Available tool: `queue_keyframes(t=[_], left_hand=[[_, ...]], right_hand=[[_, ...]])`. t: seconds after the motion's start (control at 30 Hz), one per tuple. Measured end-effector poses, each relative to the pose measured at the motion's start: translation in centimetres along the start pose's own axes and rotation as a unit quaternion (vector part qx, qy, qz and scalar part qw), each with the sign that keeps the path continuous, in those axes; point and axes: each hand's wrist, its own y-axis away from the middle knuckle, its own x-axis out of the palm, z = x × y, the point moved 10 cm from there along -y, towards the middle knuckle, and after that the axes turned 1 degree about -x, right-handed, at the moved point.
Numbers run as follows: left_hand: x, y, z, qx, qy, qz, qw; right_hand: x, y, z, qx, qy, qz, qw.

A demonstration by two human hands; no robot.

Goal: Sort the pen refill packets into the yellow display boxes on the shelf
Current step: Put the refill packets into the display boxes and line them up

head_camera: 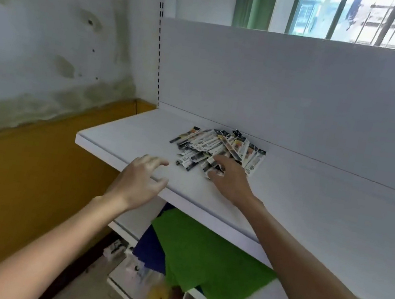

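A loose pile of pen refill packets [220,145], black, white and orange, lies on the white shelf [311,206] close to its back panel. My right hand [230,178] reaches onto the near edge of the pile, its fingertips on the closest packets; whether it pinches one is hard to tell. My left hand [143,179] hovers over the shelf's front edge left of the pile, fingers spread and relaxed, holding nothing. No yellow display boxes are in view.
A white back panel [291,86] rises behind the shelf. Below, a lower shelf carries green sheets [210,257] and blue sheets [152,250]. Further down lie assorted packaged goods [157,298]. A stained wall with a yellow lower band [17,185] stands to the left.
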Motion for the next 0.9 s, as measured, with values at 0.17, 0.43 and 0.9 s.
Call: queue_keyframes(t=[0.17, 0.43, 0.9], left_hand=[[0.9, -2.9, 2.7, -0.007, 0.02, -0.003, 1.0], [4.5, -12.2, 4.5, 0.012, 0.035, 0.029, 0.999], [10.7, -23.4, 8.4, 0.008, 0.002, 0.127, 0.992]], right_hand=[[-1.4, -4.2, -1.1, 0.008, 0.019, -0.091, 0.996], [-2.4, -12.1, -4.6, 0.073, 0.154, -0.079, 0.982], [-1.4, -17.7, -3.3, 0.174, -0.041, -0.13, 0.975]])
